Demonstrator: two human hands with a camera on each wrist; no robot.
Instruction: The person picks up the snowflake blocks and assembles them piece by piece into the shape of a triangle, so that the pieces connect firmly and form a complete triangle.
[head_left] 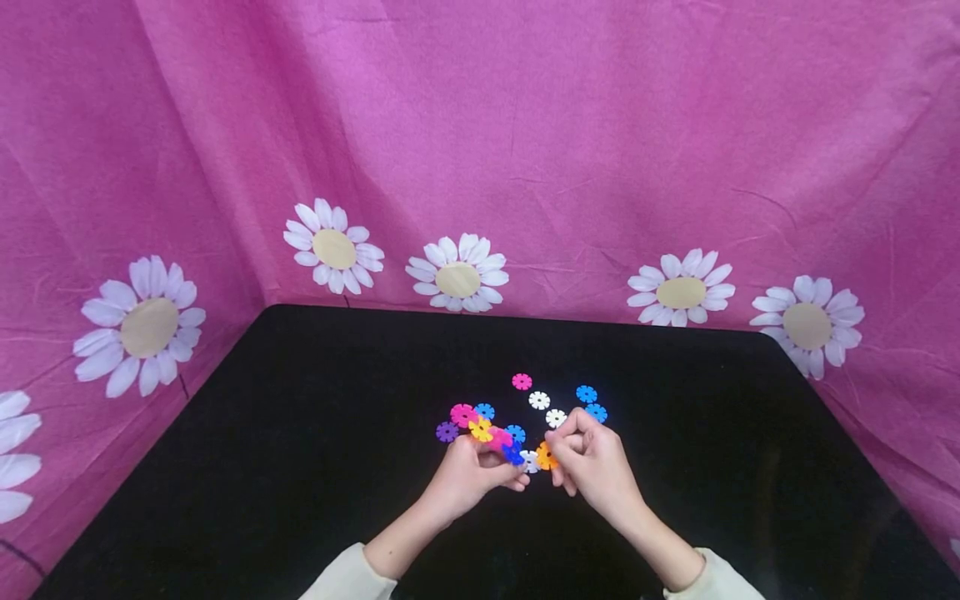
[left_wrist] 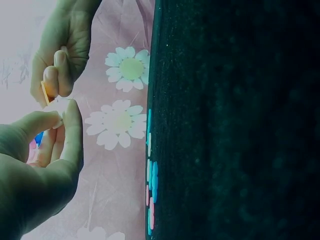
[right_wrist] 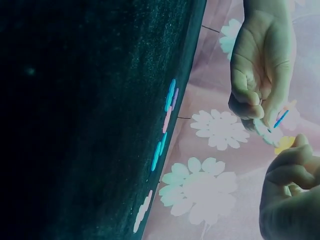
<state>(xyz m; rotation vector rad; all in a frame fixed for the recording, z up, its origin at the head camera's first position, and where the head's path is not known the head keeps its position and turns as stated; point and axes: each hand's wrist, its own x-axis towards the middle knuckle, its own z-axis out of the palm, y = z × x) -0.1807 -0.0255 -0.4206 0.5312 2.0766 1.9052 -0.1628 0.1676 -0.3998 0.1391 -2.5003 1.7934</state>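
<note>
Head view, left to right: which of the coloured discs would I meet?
Purple disc → large pink disc → yellow disc → dark blue disc → nearest white disc → orange disc → pair of blue discs. Other discs overlap these sideways, so I leave them out.

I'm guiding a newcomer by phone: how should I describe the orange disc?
Over the black table, find the person's right hand. It holds the orange disc, just right of a white disc. Its deeper orange separates it from the paler yellow disc farther left.
</note>
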